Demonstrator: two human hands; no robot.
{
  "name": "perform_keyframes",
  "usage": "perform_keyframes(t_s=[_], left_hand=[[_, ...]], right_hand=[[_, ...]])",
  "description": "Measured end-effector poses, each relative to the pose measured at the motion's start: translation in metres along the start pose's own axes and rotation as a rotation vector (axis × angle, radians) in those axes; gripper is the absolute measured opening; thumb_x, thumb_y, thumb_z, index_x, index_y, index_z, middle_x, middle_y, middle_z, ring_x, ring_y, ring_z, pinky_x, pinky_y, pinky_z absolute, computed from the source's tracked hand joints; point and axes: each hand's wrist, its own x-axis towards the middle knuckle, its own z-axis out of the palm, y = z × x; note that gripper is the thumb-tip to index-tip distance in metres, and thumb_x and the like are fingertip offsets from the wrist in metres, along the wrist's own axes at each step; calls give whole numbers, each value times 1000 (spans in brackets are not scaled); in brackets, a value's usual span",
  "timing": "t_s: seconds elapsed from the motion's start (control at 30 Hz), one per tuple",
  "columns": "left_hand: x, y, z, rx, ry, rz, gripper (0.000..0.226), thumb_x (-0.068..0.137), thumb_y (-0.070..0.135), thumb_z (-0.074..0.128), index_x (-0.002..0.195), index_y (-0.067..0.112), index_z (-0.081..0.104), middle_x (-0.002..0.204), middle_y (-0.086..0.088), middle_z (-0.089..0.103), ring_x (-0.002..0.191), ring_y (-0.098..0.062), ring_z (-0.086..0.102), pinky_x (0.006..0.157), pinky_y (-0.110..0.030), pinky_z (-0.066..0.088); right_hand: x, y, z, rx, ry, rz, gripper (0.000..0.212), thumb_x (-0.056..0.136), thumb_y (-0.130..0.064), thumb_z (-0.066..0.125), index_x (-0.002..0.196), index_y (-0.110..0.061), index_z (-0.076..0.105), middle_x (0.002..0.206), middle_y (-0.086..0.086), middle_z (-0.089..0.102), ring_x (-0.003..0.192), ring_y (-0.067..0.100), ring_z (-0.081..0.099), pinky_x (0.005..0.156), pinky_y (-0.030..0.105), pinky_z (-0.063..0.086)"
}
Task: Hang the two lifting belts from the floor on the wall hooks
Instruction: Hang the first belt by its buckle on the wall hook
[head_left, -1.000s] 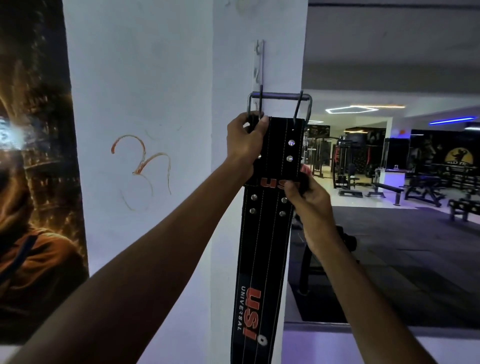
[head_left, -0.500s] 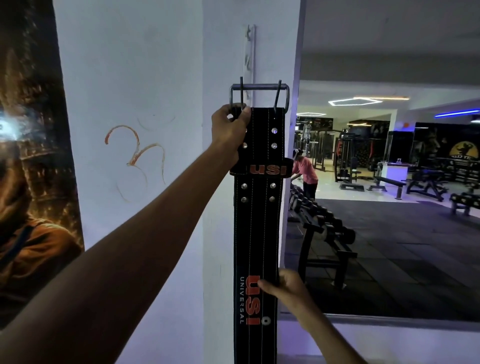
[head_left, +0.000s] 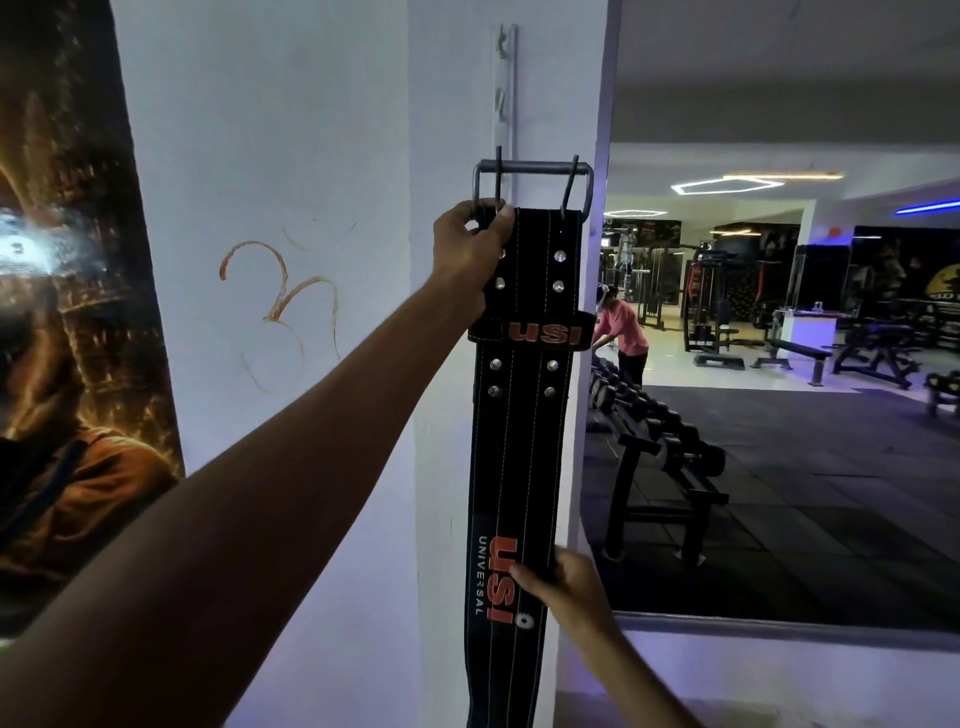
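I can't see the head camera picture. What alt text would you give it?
A person holds a black lifting belt upright against a white wall, left hand gripping its top by the metal buckle, right hand holding it lower down. A hook strip rises just above the buckle; a gym shows to the right.

belt (head_left: 522, 441) against white wall (head_left: 291, 156)
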Motion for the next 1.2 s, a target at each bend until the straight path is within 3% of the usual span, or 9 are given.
perform_keyframes(t_s=[0.1, 0.23, 0.37, 0.5, 0.7, 0.8, 0.93, 1.07, 1.2], left_hand=[[-1, -2, -2, 5, -12, 5, 5, 99, 15, 64, 103, 12, 64, 88, -12, 67, 71, -24, 66, 52, -29, 58], [1, -2, -7, 4, -14, -2, 2, 99, 15, 64, 100, 13, 64, 84, -10, 66, 62, -20, 63, 45, -25, 52], [4, -9, -12, 1, -24, -17, 2, 98, 16, 65, 97, 15, 64, 81, -8, 65, 64, -22, 61, 48, -27, 50], [9, -9, -18, -24, 44, -30, 3, 98, 18, 66, 98, 16, 64, 89, -12, 67, 79, -28, 63, 64, -36, 54], [7, -12, -22, -28, 1, -38, 7, 98, 19, 67, 103, 14, 66, 93, -13, 69, 77, -27, 65, 61, -33, 56], [1, -19, -14, -37, -34, -52, 11, 97, 19, 68, 105, 12, 67, 95, -17, 71, 81, -29, 68, 72, -43, 61], [-1, -22, -11, -19, -71, -19, 21, 96, 20, 68, 114, 7, 68, 89, -10, 72, 70, -20, 70, 58, -28, 61], [-8, -32, -21, 59, -75, 39, 26, 100, 27, 62, 116, 8, 71, 99, -11, 76, 77, -20, 71, 66, -30, 60], [-44, -76, -40, 52, -86, -44, 39, 101, 44, 55, 99, 13, 78, 86, -3, 79, 76, -13, 73, 71, -31, 59]], right_hand=[[-5, 9, -4, -19, -9, 15, 72, 46, -64, 85, 95, -12, 73, 80, -2, 79, 76, 11, 74, 64, 17, 55], [13, -46, -13, 26, -22, -55, 33, 82, -37, 73, 112, -28, 61, 94, -15, 71, 84, -5, 69, 73, 13, 56], [54, -150, -32, 131, 132, -301, 45, 94, -34, 59, 137, -21, 51, 118, -5, 63, 106, 11, 65, 91, 29, 56], [81, -228, -45, 73, 33, -396, 55, 95, -26, 62, 145, -16, 44, 116, -4, 66, 104, 10, 66, 88, 30, 56], [99, -277, -39, 27, 24, -424, 55, 87, -38, 72, 137, -24, 53, 110, -4, 73, 103, 7, 68, 89, 32, 54], [109, -289, -30, 59, 143, -511, 30, 86, -23, 75, 114, -16, 66, 95, 2, 76, 87, 11, 73, 82, 29, 58], [114, -291, -33, 77, 230, -605, 10, 84, -6, 74, 82, -15, 71, 76, -1, 73, 69, 6, 70, 69, 20, 56], [113, -289, -29, 144, 262, -601, 10, 82, -4, 76, 91, -5, 72, 80, 2, 73, 72, 7, 70, 71, 19, 57], [116, -284, -32, 186, 309, -571, 13, 81, -1, 76, 93, -1, 72, 78, 0, 71, 65, 0, 67, 66, 13, 54]])
